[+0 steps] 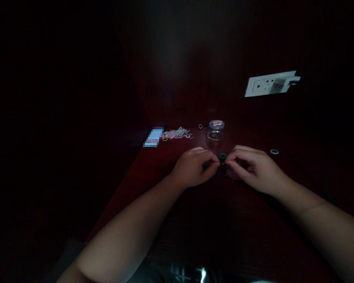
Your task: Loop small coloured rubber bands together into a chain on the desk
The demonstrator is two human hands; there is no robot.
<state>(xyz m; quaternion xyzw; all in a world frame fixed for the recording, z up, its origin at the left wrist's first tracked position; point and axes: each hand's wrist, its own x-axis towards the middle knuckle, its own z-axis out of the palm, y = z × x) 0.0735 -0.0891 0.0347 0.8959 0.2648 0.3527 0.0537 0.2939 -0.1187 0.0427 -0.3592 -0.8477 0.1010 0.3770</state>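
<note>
Over the dark red table, my left hand (194, 167) is closed in a pinch of thumb and forefinger. Facing it, my right hand (257, 169) pinches the same way, with only a small gap between the two. A thin pale strand (222, 163) spans that gap, held at both ends; its exact kind is too small to make out. Just behind the fingertips lies a green ring-shaped item (222, 156). Partly hidden under my right hand is a small pinkish bunch of thin strands (231, 175).
A colourful heap of thin loops (177, 133) lies beside a pixelated phone (153, 137) at the left edge. Behind my hands stands a clear lidded jar (215, 131), near a small ring (200, 126). A light blue ring (274, 151) lies rightward. A socket panel (262, 87) holds a plug.
</note>
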